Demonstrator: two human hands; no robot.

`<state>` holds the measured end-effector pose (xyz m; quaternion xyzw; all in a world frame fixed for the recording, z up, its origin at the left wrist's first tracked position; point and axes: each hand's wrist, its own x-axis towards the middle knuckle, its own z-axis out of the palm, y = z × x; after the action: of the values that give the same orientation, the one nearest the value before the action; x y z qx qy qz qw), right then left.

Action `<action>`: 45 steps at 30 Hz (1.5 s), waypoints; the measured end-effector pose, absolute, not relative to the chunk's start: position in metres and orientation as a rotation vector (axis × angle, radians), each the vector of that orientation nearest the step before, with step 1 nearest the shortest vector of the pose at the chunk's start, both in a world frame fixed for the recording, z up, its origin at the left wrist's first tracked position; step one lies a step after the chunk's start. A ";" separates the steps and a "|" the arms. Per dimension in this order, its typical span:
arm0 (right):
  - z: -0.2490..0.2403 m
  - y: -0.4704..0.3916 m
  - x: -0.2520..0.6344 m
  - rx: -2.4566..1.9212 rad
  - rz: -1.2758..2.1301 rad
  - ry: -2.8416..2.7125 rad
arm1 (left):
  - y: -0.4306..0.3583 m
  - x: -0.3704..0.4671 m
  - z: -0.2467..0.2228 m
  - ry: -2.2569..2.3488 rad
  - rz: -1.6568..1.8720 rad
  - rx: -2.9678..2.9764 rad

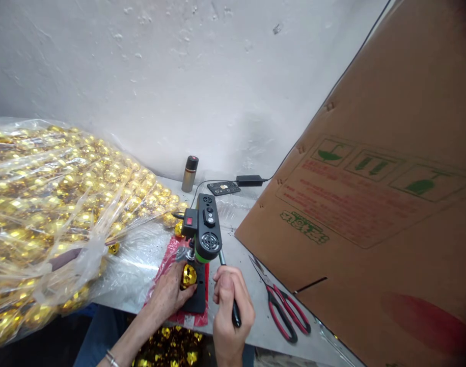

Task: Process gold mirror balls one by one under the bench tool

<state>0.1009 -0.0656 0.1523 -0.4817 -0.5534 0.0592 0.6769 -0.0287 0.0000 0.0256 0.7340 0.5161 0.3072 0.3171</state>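
Observation:
My left hand (pixel 172 289) holds a shiny gold ball (pixel 189 276) between thumb and fingers, over the black base (pixel 196 300) of a small bench machine (pixel 209 224). The machine's head, with a green ring at its lower end, is just above the ball. To the right of the base, my right hand (pixel 233 300) is wrapped round the machine's lever (pixel 236 315), whose black grip shows below the fingers. A red plastic sheet (pixel 200 319) lies under the base.
A clear bag of gold balls (pixel 76 188) fills the left. Scissors (pixel 284 311) and a large cardboard box (pixel 370 204) are at the right. Behind the machine are a bottle (pixel 190 174), phone-like item (pixel 224 188) and adapter (pixel 250 181). More gold balls (pixel 171 346) lie below the edge.

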 end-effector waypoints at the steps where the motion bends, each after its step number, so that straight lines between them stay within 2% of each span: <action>1: 0.152 -0.066 0.101 -1.086 0.132 -1.248 | 0.001 -0.026 0.026 1.380 0.796 1.962; 8: 0.148 -0.067 0.105 -1.088 0.131 -1.286 | 0.009 -0.016 0.012 1.393 0.913 2.129; 13: 0.142 -0.066 0.104 -1.072 0.101 -1.274 | 0.007 -0.016 0.011 1.371 0.859 2.124; 26: 0.085 -0.062 0.099 -1.024 0.066 -1.176 | 0.005 -0.013 0.004 1.378 0.862 2.122; 45: 0.082 -0.055 0.095 -0.942 0.049 -1.132 | 0.004 -0.011 0.009 1.377 0.839 2.062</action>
<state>0.0955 -0.0550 0.0819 -0.4297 -0.5160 0.0224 0.7407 -0.0110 0.0043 0.0085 0.7608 0.5082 0.3094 0.2592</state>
